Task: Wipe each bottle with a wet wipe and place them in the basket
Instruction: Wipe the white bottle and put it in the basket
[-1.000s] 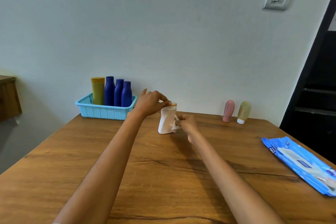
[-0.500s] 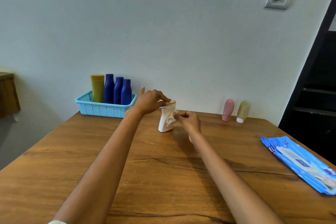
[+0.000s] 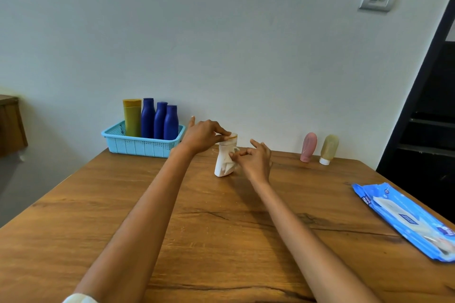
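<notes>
Fingers [image 3: 222, 133] of your left hand [image 3: 202, 136] pinched the tan cap of the white bottle [image 3: 225, 157], which stood upright on the wooden surface [image 3: 221, 229] mid-way back. Your right hand [image 3: 254, 161] pinched the wet wipe [image 3: 227, 163] against the bottle's side, index finger lifted. Far left, touching the wall: blue basket [image 3: 140, 146] holding one yellow bottle [image 3: 132, 117] and three dark blue bottles [image 3: 160, 119], all upright. Far right by the wall: pink tube [image 3: 307, 146] and beige tube [image 3: 329, 147], standing on their caps, just beside each other. Blue wipes pack [image 3: 406, 219] lay flat at the right edge.
</notes>
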